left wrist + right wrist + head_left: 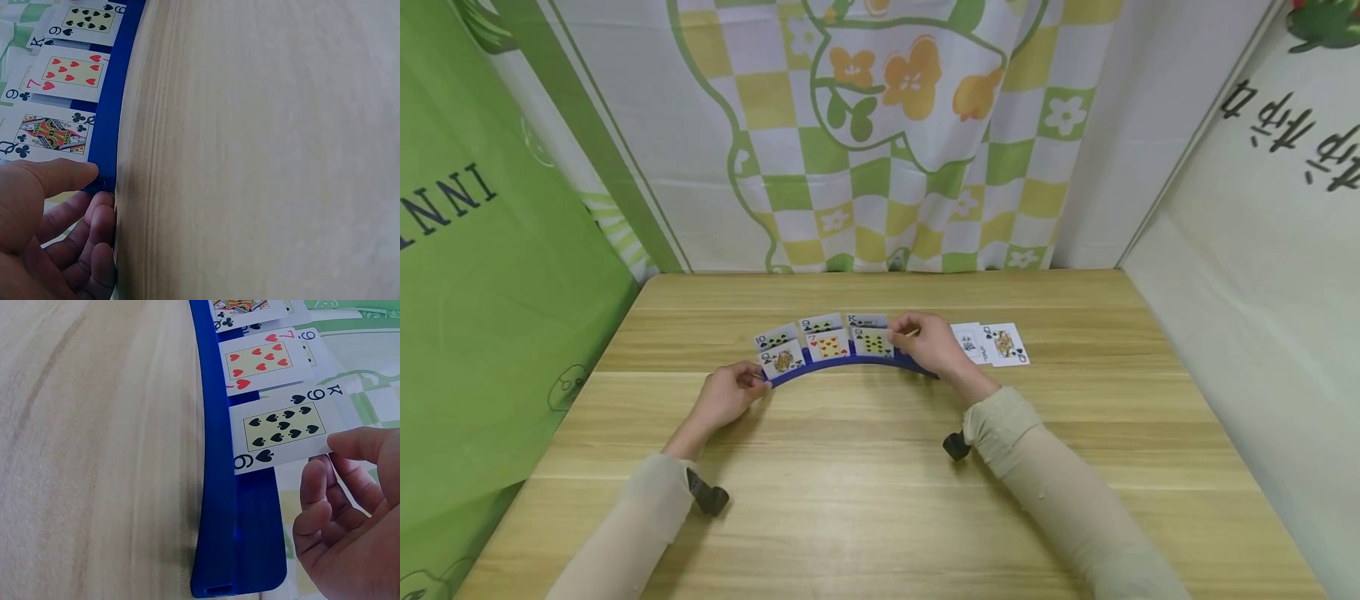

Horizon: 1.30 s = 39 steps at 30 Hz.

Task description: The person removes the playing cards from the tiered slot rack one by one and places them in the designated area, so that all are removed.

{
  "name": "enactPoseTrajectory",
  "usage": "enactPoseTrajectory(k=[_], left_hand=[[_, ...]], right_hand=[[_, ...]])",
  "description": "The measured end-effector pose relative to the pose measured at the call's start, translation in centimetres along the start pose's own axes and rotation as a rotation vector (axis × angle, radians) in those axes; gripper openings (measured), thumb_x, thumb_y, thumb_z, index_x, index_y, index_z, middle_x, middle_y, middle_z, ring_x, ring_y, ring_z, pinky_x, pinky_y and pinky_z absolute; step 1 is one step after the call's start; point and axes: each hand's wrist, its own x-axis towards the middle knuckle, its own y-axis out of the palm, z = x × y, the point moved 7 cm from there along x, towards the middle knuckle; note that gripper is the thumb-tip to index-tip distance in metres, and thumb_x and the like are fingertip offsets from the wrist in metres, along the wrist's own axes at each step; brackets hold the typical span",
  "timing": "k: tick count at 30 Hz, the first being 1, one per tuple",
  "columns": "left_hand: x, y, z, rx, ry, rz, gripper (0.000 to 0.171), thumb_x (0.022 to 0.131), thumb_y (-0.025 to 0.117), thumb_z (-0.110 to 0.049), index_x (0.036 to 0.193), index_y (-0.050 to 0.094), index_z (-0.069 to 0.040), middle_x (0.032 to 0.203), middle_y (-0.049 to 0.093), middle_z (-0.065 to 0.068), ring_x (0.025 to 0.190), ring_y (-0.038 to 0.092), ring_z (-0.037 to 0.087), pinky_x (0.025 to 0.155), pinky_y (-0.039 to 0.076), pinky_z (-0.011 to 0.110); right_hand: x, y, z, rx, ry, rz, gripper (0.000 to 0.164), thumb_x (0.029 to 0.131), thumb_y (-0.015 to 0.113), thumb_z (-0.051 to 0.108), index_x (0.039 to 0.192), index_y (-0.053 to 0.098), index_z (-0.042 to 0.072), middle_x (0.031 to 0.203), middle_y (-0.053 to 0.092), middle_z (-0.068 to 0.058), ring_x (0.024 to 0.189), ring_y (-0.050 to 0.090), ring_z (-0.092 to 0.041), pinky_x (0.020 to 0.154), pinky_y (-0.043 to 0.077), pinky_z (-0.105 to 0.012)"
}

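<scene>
The right hand (929,343) pinches the nine of spades (284,428) in the front row of the blue card holder (215,456); the left hand (726,396) grips the holder's left end. Beyond the right hand, loose cards (1006,343) lie on the tabletop (850,500).

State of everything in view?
Blue holder: loaded, right end bare
Queen of clubs: in holder
Seven of hearts: in holder
Nine of spades: in holder, pinched
Rear cards: partly covered
Left hand: gripping holder's end
Right hand: pinching nine of spades
Loose cards: flat, face up
</scene>
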Motion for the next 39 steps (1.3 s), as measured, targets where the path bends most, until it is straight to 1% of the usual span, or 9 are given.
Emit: enactPoseTrajectory(k=[13,20,24,28,32,34,39], left_hand=[[-0.1,0.0,0.0,0.007,0.011,0.002,0.031,0.090,0.072,-0.019,0.112,0.066,0.003,0.094,0.073,0.014,0.082,0.067,0.021,0.066,0.051,0.027],[-0.1,0.1,0.0,0.012,0.010,0.004,0.032,0.091,0.072,-0.019,0.113,0.066,0.003,0.094,0.073,0.014,0.082,0.066,0.021,0.066,0.050,0.025],[-0.2,0.0,-0.1,0.011,0.009,0.009,0.032,0.091,0.071,-0.020,0.113,0.066,0.003,0.094,0.073,0.014,0.082,0.066,0.021,0.067,0.050,0.027],[-0.2,0.0,0.0,0.012,0.006,0.010,0.032,0.091,0.071,-0.020,0.113,0.066,0.002,0.094,0.072,0.013,0.081,0.065,0.020,0.067,0.050,0.028],[0.0,0.1,0.1,0.015,0.012,0.006,0.031,0.091,0.071,-0.020,0.112,0.066,0.003,0.094,0.072,0.014,0.080,0.065,0.021,0.066,0.050,0.027],[0.0,0.1,0.1,0.015,0.011,0.003,0.031,0.091,0.071,-0.020,0.112,0.066,0.002,0.094,0.072,0.014,0.081,0.065,0.021,0.065,0.050,0.027],[0.0,0.1,0.2,0.021,0.000,0.010,0.031,0.092,0.071,-0.020,0.114,0.066,0.002,0.096,0.072,0.014,0.084,0.066,0.022,0.068,0.050,0.027]], right_hand=[[-0.6,-0.8,0.7,0.006,-0.038,-0.008,0.015,0.096,0.067,0.025,0.107,0.070,0.015,0.106,0.071,-0.005,0.082,0.065,-0.018,0.071,0.053,-0.032],[-1.1,-1.0,0.8,0.017,-0.021,0.011,0.017,0.096,0.065,0.027,0.110,0.068,0.016,0.104,0.070,-0.005,0.084,0.065,-0.021,0.076,0.051,-0.035],[-1.3,-1.3,0.7,0.033,-0.006,0.024,0.019,0.097,0.064,0.027,0.112,0.067,0.016,0.105,0.070,-0.006,0.088,0.066,-0.025,0.077,0.052,-0.035],[-1.4,-1.6,0.4,0.038,0.004,0.026,0.019,0.098,0.064,0.025,0.113,0.066,0.014,0.104,0.070,-0.007,0.094,0.066,-0.033,0.075,0.052,-0.034],[-1.4,-1.8,0.2,0.043,0.006,0.016,0.020,0.097,0.063,0.024,0.113,0.066,0.013,0.103,0.070,-0.009,0.095,0.066,-0.038,0.073,0.051,-0.033],[-1.5,-2.0,0.2,0.041,0.005,0.013,0.020,0.097,0.063,0.024,0.113,0.066,0.012,0.102,0.070,-0.009,0.093,0.066,-0.036,0.073,0.051,-0.032],[-1.6,-2.5,-0.2,0.045,0.013,0.014,0.021,0.098,0.062,0.026,0.114,0.065,0.013,0.103,0.069,-0.007,0.088,0.065,-0.025,0.075,0.051,-0.034]])
